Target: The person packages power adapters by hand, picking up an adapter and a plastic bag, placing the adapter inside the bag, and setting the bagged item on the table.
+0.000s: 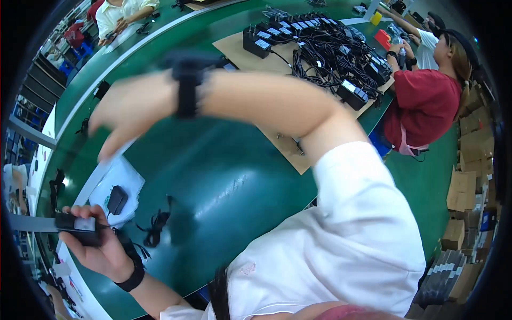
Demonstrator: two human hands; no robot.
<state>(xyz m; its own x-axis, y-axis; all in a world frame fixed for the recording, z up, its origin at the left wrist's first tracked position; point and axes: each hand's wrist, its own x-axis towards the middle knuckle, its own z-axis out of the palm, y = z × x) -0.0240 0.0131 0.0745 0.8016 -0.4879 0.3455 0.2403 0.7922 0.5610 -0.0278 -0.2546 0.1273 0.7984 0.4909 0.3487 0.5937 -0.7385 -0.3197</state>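
Black power adapter (pixel 80 226) with pale label gripped in left hand (pixel 98 250), right hand (pixel 128 114) blurred, fingers loosely released, white bag (pixel 128 184) lain near left on green worktop (pixel 224 181)

A: How many adapters near the left?
B: Two: one adapter (pixel 80 226) in the left hand (pixel 101 248), another (pixel 117 199) on the white bags (pixel 120 184).
A: And the far pile (pixel 320 48)?
B: Too tangled to count exactly.
A: Other people?
B: Three: one (pixel 426 96) in red and one (pixel 421 32) behind at right, one (pixel 122 13) far left.
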